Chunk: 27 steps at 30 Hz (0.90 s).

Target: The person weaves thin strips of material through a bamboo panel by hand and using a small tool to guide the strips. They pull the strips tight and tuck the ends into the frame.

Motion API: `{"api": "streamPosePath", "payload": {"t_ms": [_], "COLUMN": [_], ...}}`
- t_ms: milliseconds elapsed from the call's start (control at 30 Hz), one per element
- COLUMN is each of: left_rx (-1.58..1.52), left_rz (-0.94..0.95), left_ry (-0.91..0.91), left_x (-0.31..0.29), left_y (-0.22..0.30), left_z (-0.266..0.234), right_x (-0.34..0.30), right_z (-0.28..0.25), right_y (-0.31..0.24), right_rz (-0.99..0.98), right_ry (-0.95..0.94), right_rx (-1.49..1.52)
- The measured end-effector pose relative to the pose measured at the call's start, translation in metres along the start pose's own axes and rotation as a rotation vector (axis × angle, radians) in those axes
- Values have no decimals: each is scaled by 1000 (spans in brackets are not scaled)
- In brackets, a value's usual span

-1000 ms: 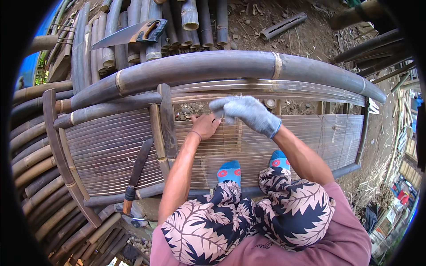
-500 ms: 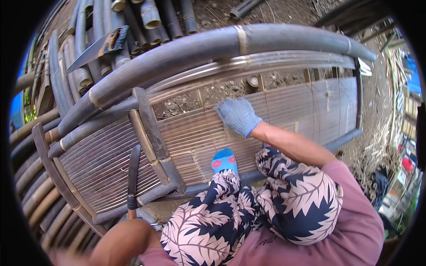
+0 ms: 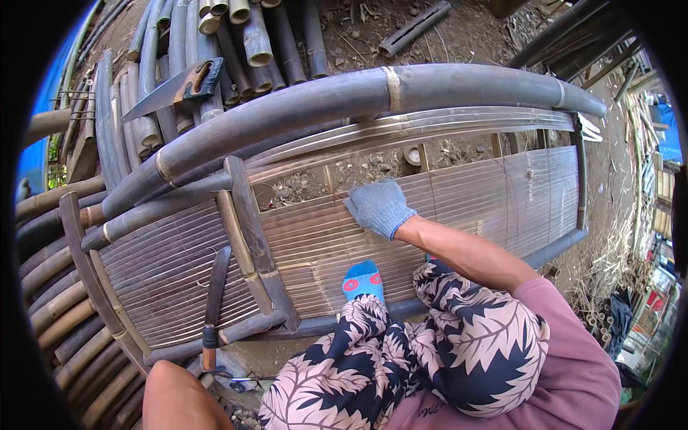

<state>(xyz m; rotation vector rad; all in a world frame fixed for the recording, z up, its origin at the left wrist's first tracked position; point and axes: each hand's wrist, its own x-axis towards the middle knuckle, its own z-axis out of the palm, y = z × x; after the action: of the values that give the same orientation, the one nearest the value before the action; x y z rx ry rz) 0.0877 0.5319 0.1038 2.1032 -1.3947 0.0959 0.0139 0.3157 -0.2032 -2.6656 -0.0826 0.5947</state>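
My right hand (image 3: pixel 379 208), in a blue-grey knitted glove, lies at the far edge of a panel of thin bamboo slats (image 3: pixel 466 193). Its fingers are bent and close together around the edge slat, partly hidden under the glove's back. The panel lies within a dark bamboo frame (image 3: pixel 308 326). My left arm (image 3: pixel 179 398) shows at the lower left, but the hand is out of the picture. One blue-socked foot (image 3: pixel 363 281) rests on the slats. A machete (image 3: pixel 217 294) with a dark blade and wooden handle lies on the smaller slatted section at left.
A thick curved bamboo pole (image 3: pixel 301 104) spans the frame's far side. Beyond it, a handsaw (image 3: pixel 175 89) lies on stacked bamboo poles (image 3: pixel 154 57). More poles (image 3: pixel 64 308) are piled at left. A short split length (image 3: pixel 414 29) lies on the dirt.
The view has shifted, so the frame sits a little lower. My left hand, blurred at the lower left before, has left the picture. My right hand stays at the slats' far edge.
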Motion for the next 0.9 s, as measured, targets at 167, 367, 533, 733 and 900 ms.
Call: {"api": "streamPosePath", "payload": {"t_ms": [167, 367, 533, 733, 900], "left_rx": [-27, -46, -62, -70, -95], "left_rz": [-40, -74, -103, -487, -653], "left_ry": [44, 76, 136, 596, -9], "left_x": [-16, -20, -38, -75, -104], "left_y": [-8, -17, -22, -58, -131], "left_z": [5, 15, 14, 93, 253], "right_x": [-1, -2, 1, 4, 14], "right_z": [3, 3, -4, -12, -3], "right_y": [-1, -1, -6, -3, -20], "right_rz": [-15, 0, 49, 95, -140], "right_ry": [-3, -1, -26, -130, -254], "right_rx": [-9, 25, 18, 218, 53]}}
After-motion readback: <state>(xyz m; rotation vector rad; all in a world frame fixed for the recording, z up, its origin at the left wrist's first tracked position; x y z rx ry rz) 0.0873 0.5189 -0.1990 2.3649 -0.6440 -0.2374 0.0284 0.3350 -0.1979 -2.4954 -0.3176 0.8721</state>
